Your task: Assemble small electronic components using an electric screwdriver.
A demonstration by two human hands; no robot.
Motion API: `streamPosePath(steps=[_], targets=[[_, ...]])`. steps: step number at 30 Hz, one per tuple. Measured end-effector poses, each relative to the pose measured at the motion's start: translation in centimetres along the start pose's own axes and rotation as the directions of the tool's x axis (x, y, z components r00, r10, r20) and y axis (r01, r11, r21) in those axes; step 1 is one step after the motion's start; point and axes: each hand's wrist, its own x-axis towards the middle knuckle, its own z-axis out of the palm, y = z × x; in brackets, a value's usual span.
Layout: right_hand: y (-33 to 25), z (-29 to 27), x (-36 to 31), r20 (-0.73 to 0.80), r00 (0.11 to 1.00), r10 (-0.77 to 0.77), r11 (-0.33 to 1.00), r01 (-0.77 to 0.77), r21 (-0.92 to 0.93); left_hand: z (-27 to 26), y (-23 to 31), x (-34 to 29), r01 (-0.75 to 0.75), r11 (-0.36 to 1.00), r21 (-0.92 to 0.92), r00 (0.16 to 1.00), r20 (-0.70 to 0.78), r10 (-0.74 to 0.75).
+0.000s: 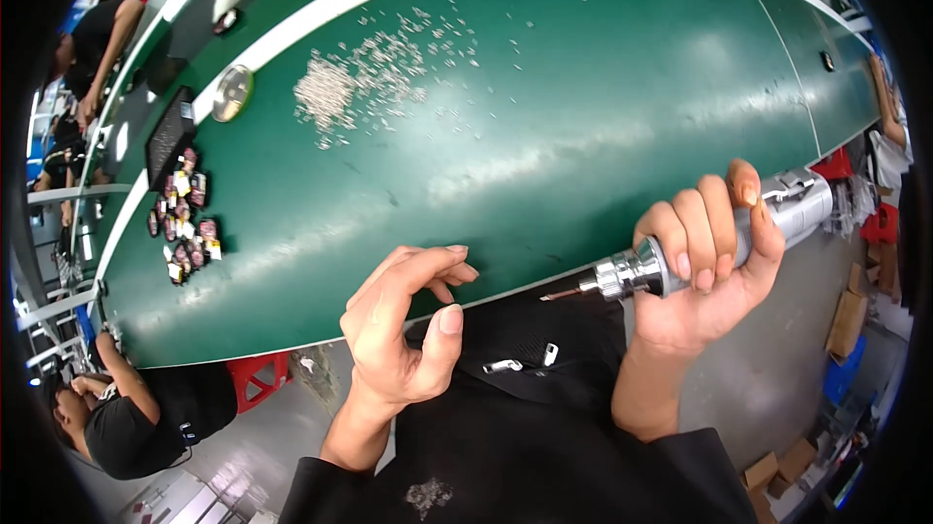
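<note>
My right hand is wrapped round a silver electric screwdriver, held over the near edge of the green table. Its thin bit points left, toward my left hand. That hand is raised at the table edge with curled fingers and the thumb apart, and nothing shows between them. Between my forearms, two small whitish parts lie on the black cloth of my lap; their exact kind is too small to tell.
Toward the far left, many small pale pieces form a heap and scatter rightward. Several small dark packaged items lie beside a black tray and a round dish. A person sits at the left; cardboard boxes stand right.
</note>
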Motion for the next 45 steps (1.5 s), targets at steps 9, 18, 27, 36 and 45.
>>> streamPosePath(steps=[9,18,27,36,45], targets=[[1.4,-2.5,0.1,-0.19,0.982,0.008,1.0,-0.006,0.009,-14.2,-8.6,11.1,0.208,0.837,0.506,0.947,-0.318,-0.043],[2.0,-3.1,-0.1,-0.204,0.978,0.033,0.999,-0.036,-0.011,-22.9,-21.3,22.1,0.306,0.447,0.841,0.946,-0.214,-0.244],[1.8,-3.6,-0.6,-0.174,0.983,0.055,0.99,-0.076,-0.119,-23.1,-21.2,21.2,0.223,0.618,0.754,0.974,-0.189,-0.122],[1.6,-3.6,-1.8,-0.13,0.989,0.066,0.987,-0.084,-0.134,-4.7,-2.2,11.6,-0.528,0.662,0.531,0.791,0.592,0.156],[1.6,-3.7,-5.0,-0.082,0.981,0.177,0.979,-0.184,-0.086,1.3,-1.0,5.1,-0.609,0.701,0.371,0.709,0.652,0.271]])
